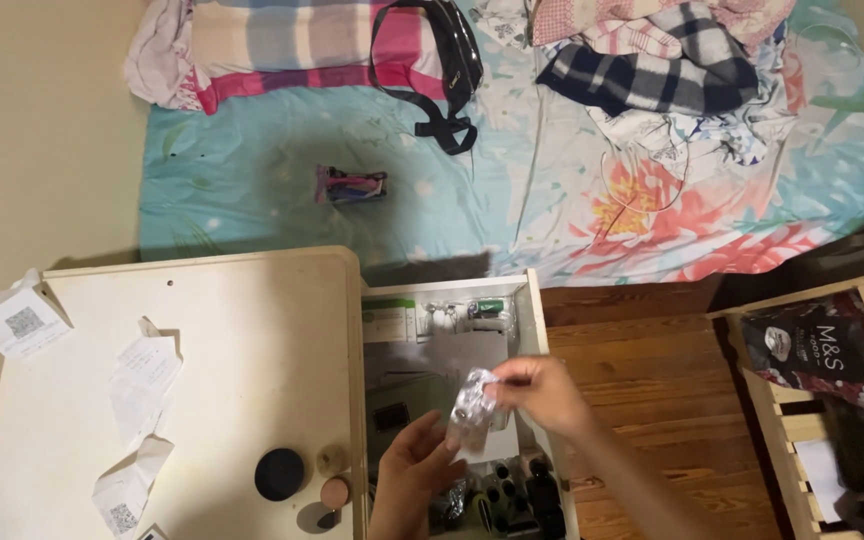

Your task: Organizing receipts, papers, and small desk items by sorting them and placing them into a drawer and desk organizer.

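Both hands meet over the open drawer of a pale wooden surface. The right hand pinches the top edge of a crinkled silver foil packet between thumb and fingertips, and the left hand grips the same packet from below, fingers curled around its lower end. The packet hangs above the middle of the drawer, touching nothing but the hands.

Inside the drawer, white and green boxes lie along the far end, and small dark bottles crowd the near end. Left of the drawer, on the surface, sit a round black lid and two small round compacts, with crumpled paper slips farther left. Beyond the drawer lies a bed with a floral sheet, a black waist bag and a plaid blanket. Right of the drawer, across bare wooden floor, stands a wooden crate.
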